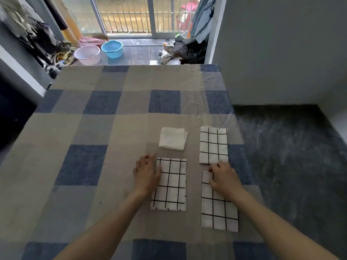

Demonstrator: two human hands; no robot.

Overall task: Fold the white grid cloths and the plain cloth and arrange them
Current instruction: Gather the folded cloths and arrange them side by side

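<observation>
No text, label, brand, number or sign can be read anywhere in the view. Only plain black grid lines are carried by the white grid cloths [170, 184], and only blue and beige checks are shown on the sheet covering the surface [93, 128].

There are three white grid cloths, all folded: one at 12 o'clock on the right [213, 145], one at 6 o'clock on the right [219, 209], and one to the left [170, 184]. There is one plain white cloth [173, 138], folded. Two hands show, a left hand [146, 173] and a right hand [224, 177]. Far at 11 o'clock sit two basins, one pink basin [87, 54] and one blue basin [112, 48].
</observation>
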